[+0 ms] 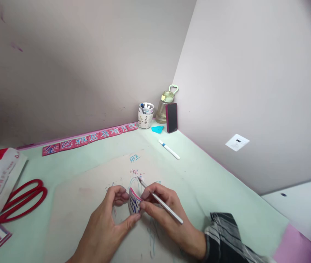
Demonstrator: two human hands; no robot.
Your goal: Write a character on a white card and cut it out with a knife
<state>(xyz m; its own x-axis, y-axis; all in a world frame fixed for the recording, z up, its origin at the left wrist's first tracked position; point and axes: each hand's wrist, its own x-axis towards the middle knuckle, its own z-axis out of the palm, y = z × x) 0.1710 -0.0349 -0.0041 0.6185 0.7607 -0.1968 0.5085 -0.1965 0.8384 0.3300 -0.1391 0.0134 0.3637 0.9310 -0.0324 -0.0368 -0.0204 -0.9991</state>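
Right hand [173, 204] grips a slim pointed tool [163, 205] and pinches small curved card [134, 206] over the table [202, 177], left hand [106, 216] half-curled opposite, contact unclear; card seems light, bendy, best held by edges.

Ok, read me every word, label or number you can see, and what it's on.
"三花茶": jar label.
"雅", apparently: beige sheet; its other marks are unclear.
"雅", "居", "月": row of pink tiles; the rest is uncertain.
Too blurred or small: white package, held tile, wall plate.
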